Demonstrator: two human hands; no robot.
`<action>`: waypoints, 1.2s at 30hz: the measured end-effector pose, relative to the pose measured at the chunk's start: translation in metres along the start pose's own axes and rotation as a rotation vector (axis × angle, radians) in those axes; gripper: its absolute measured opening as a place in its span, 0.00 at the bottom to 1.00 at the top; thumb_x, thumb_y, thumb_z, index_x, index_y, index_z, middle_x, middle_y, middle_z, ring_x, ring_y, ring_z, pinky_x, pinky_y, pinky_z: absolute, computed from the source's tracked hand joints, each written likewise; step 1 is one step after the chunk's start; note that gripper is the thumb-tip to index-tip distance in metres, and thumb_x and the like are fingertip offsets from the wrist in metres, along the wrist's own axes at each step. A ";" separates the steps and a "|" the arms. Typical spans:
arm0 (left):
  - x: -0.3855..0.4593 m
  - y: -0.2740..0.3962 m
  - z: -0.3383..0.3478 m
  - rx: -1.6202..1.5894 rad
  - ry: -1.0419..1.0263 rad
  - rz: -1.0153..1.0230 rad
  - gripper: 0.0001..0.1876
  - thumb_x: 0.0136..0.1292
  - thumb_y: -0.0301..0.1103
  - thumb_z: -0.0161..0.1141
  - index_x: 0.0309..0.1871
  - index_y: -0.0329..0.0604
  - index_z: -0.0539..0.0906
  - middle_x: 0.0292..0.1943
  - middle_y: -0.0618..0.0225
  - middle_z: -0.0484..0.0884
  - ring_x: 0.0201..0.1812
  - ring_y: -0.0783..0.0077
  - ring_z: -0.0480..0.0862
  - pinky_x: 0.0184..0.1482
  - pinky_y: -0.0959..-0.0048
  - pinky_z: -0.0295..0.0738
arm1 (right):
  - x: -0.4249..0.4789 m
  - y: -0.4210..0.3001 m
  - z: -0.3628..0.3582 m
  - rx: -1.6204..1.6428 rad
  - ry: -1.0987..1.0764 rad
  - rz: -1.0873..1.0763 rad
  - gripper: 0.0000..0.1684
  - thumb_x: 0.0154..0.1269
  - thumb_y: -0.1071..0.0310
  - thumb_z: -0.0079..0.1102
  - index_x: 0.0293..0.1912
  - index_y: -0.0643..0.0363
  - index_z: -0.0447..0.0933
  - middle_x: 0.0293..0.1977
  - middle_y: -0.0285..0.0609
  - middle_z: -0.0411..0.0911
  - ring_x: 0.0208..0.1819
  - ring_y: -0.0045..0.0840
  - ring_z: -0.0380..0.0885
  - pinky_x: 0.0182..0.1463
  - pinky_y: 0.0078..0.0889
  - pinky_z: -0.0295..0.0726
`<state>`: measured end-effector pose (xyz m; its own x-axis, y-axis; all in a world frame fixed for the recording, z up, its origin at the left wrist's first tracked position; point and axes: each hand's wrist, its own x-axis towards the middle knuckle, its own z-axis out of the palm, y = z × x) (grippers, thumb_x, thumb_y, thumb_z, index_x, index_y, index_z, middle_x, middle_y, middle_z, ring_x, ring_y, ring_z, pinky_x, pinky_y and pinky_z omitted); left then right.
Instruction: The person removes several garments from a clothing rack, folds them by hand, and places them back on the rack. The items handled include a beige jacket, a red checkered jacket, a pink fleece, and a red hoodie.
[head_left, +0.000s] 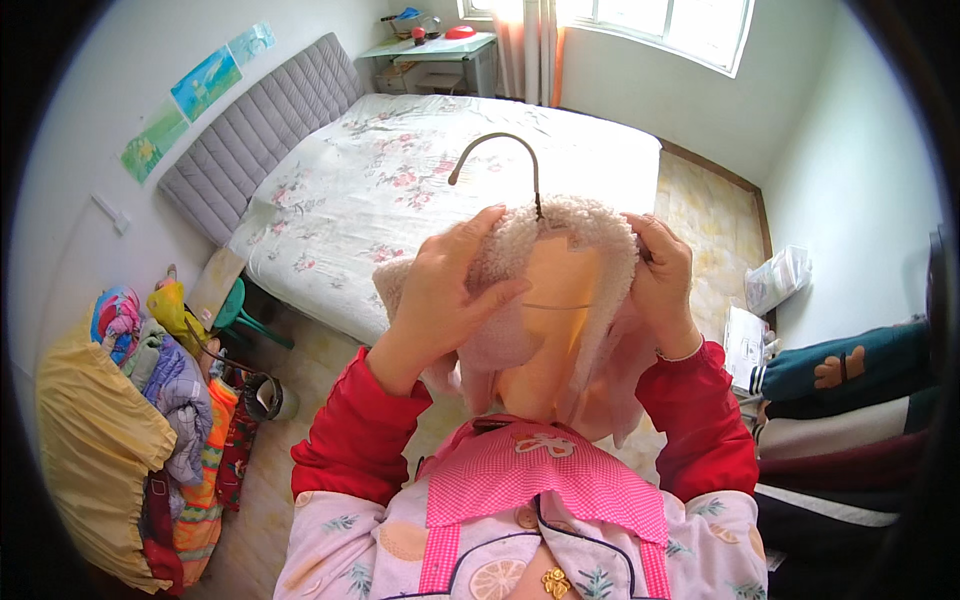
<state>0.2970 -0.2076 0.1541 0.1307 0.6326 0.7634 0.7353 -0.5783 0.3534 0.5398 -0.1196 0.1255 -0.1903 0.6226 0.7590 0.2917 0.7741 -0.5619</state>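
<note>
A pale pink fleece garment (592, 214) with a fluffy collar hangs on a clothes hanger (538, 161), whose dark hook sticks up above the collar. My left hand (457, 289) grips the garment's left shoulder, its thumb lying across the front edge. At the collar's right side, my right hand (664, 274) has its fingers closed on the fleece. Part of the hanger's thin bar shows across the garment's open front, over an orange-lit inner surface. The lower part of the garment hangs close to my pink checked apron (544, 465).
Beyond the hands is a bed (330, 202) with a floral sheet. A heap of folded bedding (176, 405), a green stool (231, 304) and a waste bin (281, 397) stand at left. Hanging clothes (840, 427) and a white plastic bag (778, 279) are at right.
</note>
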 end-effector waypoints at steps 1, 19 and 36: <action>-0.001 -0.012 0.006 -0.011 -0.081 -0.073 0.25 0.59 0.23 0.65 0.61 0.38 0.76 0.51 0.49 0.82 0.51 0.55 0.84 0.55 0.64 0.76 | 0.006 0.003 0.005 0.006 -0.018 0.011 0.21 0.51 0.86 0.56 0.46 0.63 0.81 0.34 0.48 0.80 0.33 0.36 0.81 0.37 0.29 0.79; 0.042 -0.204 0.036 -0.508 0.205 -0.209 0.08 0.61 0.24 0.66 0.42 0.37 0.82 0.36 0.62 0.84 0.37 0.68 0.83 0.43 0.74 0.78 | 0.080 0.029 0.094 -0.193 -0.092 0.111 0.17 0.54 0.82 0.57 0.45 0.61 0.82 0.31 0.46 0.79 0.32 0.37 0.80 0.35 0.32 0.78; 0.054 -0.241 0.028 -0.702 -0.267 -0.087 0.17 0.55 0.28 0.71 0.49 0.39 0.81 0.36 0.54 0.85 0.36 0.57 0.87 0.38 0.68 0.80 | 0.070 0.006 0.135 -0.265 -0.175 0.117 0.12 0.51 0.83 0.55 0.38 0.65 0.79 0.31 0.49 0.77 0.30 0.42 0.77 0.34 0.33 0.76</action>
<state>0.1453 -0.0191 0.0948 0.3137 0.7429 0.5914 0.1662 -0.6562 0.7361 0.4019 -0.0560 0.1314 -0.2928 0.7333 0.6136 0.5499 0.6541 -0.5194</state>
